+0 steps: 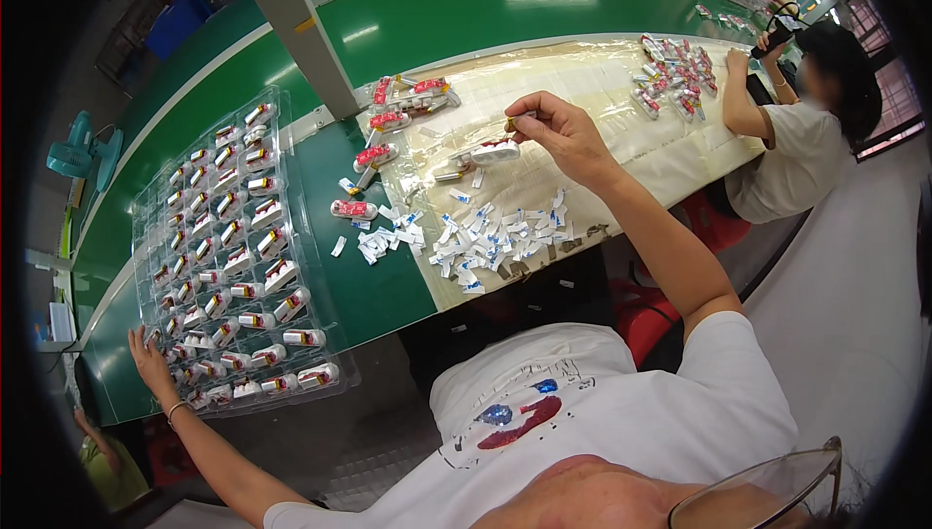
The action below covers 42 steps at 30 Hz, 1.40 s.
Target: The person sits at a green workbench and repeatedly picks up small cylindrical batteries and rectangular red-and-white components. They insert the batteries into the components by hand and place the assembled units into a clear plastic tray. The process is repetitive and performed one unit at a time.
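my right hand [561, 136] pinches a small goldish piece [511, 125], likely the carrying step; next needs care. can't tell if my left hand [151, 364] grips the clear plastic tray [149, 223].

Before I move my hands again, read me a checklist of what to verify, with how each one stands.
1. Right hand has its grip: ok, fingers pinch a small item.
2. Left hand empty: cannot tell, it is at the tray's near left corner.
3. Tray fully on the table: not ok, its near right corner seems to overhang the edge.
4. Paper slips tidy: not ok, they lie scattered.
5. Co-worker clear of the right hand: ok, well off to the right.
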Motion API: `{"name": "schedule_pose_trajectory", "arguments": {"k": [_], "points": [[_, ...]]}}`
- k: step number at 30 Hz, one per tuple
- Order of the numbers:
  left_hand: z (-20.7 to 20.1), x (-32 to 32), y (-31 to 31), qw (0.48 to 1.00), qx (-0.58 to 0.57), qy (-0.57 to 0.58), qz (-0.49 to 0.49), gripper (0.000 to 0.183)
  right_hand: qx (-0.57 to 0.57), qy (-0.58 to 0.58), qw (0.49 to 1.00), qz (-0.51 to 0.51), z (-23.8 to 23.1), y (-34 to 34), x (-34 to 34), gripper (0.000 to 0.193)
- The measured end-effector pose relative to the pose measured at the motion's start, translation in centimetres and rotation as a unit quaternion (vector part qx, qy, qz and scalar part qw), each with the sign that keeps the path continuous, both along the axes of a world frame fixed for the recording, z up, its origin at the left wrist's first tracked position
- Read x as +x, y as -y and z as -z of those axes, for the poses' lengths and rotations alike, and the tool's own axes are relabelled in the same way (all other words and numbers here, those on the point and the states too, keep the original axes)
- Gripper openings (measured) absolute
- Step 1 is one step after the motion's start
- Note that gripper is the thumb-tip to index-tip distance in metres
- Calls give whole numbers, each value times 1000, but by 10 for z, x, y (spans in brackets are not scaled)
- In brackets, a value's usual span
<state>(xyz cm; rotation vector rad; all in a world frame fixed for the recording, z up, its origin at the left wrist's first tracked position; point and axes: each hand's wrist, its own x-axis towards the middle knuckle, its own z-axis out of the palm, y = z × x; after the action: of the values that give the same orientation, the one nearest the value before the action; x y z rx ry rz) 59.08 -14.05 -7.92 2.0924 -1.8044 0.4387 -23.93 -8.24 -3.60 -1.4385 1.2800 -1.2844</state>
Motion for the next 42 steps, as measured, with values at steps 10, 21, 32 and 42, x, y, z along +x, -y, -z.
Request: {"name": "schedule_pose_trajectory", "arguments": {"k": [10, 21, 32, 42], "points": [[-100, -380, -7, 871, 62, -348, 341, 36, -4, 56, 997, -52, -3, -5, 13, 20], [-37, -633, -14, 768, 141, -182, 598, 43, -21, 102, 993, -54, -10, -31, -1, 17], [-76, -628, -46, 774, 165, -380, 478, 49, -130, 62, 989, -37, -7, -48, -26, 16], [-56, -620, -77, 502, 387, -668, 390, 27, -295, -149, 937, -116, -40, -57, -11, 26]]}}
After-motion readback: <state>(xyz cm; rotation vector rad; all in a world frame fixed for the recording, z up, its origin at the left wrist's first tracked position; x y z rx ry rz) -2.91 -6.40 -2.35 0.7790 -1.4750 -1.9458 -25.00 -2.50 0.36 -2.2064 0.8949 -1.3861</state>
